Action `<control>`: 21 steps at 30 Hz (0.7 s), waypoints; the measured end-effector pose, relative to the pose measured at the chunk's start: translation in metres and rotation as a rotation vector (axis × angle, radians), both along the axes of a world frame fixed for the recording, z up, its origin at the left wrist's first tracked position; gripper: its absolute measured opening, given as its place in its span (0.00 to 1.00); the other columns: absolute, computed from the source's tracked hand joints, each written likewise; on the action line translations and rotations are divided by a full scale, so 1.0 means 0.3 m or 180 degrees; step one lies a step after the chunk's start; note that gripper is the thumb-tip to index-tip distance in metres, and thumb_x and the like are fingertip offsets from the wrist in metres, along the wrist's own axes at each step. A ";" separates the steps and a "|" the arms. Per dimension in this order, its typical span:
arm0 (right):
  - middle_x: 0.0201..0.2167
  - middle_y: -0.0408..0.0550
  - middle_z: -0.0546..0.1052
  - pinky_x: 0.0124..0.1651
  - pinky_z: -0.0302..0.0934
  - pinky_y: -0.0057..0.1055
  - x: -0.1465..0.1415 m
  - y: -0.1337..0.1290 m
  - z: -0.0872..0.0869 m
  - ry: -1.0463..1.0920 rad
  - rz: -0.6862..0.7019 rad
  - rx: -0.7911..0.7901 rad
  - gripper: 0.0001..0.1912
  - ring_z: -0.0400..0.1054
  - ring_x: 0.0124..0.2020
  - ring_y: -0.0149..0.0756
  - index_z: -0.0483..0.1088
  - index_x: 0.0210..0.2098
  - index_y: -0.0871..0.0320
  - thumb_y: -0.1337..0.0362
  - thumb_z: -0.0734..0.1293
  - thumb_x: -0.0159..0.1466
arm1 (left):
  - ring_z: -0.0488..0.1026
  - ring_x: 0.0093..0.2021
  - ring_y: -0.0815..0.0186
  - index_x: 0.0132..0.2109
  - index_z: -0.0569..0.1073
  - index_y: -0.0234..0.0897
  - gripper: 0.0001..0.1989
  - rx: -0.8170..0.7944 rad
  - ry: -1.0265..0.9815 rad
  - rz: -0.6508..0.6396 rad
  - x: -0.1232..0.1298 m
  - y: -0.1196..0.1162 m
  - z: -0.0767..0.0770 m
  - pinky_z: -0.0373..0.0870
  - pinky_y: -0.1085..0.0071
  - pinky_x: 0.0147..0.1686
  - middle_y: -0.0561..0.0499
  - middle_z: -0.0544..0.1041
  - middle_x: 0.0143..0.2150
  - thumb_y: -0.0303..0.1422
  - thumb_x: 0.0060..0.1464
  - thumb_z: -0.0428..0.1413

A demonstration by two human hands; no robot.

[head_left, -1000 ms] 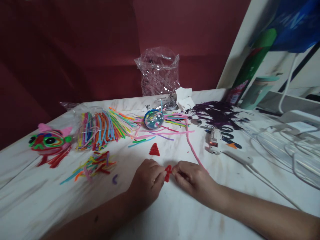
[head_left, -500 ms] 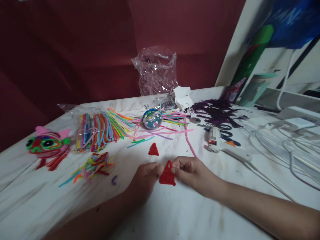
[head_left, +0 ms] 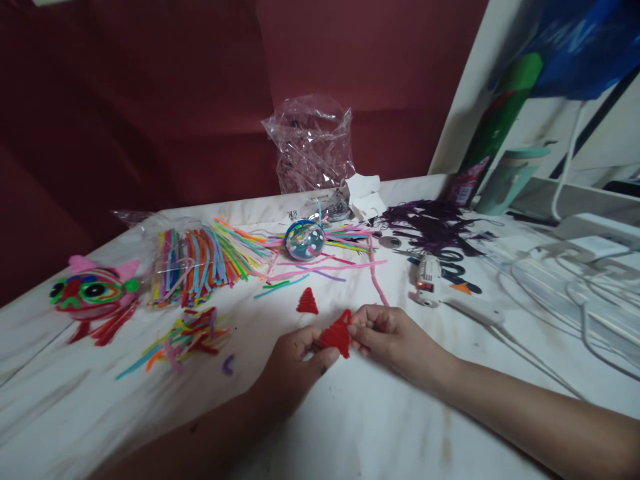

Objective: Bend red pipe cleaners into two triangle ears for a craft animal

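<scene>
A red pipe-cleaner triangle (head_left: pixel 337 335) is held between both hands above the table, tilted, with a small loop at its upper tip. My left hand (head_left: pixel 300 360) pinches its left side between thumb and fingers. On the other side, my right hand (head_left: pixel 383 330) grips it near the looped tip. A second, smaller red triangle (head_left: pixel 307 301) lies flat on the table just beyond my hands. A pink pipe cleaner (head_left: pixel 376 277) runs along the table behind my right hand.
A colourful pipe-cleaner animal face (head_left: pixel 95 293) sits at the left. Beside it are bagged pipe cleaners (head_left: pixel 200 263) and cut scraps (head_left: pixel 187 340). A blue decorated ball (head_left: pixel 305 240) is at the back. A hot glue gun (head_left: pixel 450 293), scissors (head_left: pixel 450 267) and cables (head_left: pixel 550 287) lie to the right.
Both hands have turned the red triangle, so its base now slants and its looped tip points up and right. The smaller triangle stays in place.
</scene>
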State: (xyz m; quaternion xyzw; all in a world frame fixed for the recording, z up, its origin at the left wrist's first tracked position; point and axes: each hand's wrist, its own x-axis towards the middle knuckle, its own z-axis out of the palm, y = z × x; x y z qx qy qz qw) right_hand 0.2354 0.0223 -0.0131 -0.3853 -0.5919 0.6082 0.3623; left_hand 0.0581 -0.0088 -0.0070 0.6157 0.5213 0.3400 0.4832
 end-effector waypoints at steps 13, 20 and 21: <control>0.45 0.57 0.69 0.48 0.58 0.40 0.047 -0.008 0.042 -0.1383 0.0517 0.4014 0.12 0.60 0.48 0.42 0.65 0.46 0.60 0.69 0.59 0.62 | 0.59 0.22 0.72 0.20 0.65 0.34 0.10 -0.0081 -0.0298 0.0389 0.004 0.001 -0.004 0.55 0.75 0.25 0.57 0.64 0.18 0.31 0.46 0.52; 0.35 0.54 0.73 0.39 0.59 0.36 0.028 -0.017 0.027 -0.0995 0.0493 0.4238 0.11 0.64 0.38 0.37 0.65 0.44 0.62 0.71 0.55 0.65 | 0.59 0.22 0.72 0.20 0.66 0.35 0.08 0.0128 0.0113 0.0211 0.029 -0.021 0.021 0.56 0.75 0.25 0.56 0.64 0.18 0.30 0.45 0.51; 0.35 0.54 0.73 0.39 0.59 0.36 0.027 -0.015 0.026 -0.0932 0.0482 0.4215 0.10 0.65 0.37 0.36 0.65 0.44 0.62 0.70 0.56 0.65 | 0.59 0.21 0.72 0.20 0.65 0.35 0.08 0.0107 0.0133 0.0231 0.030 -0.022 0.022 0.55 0.75 0.24 0.57 0.63 0.17 0.29 0.44 0.51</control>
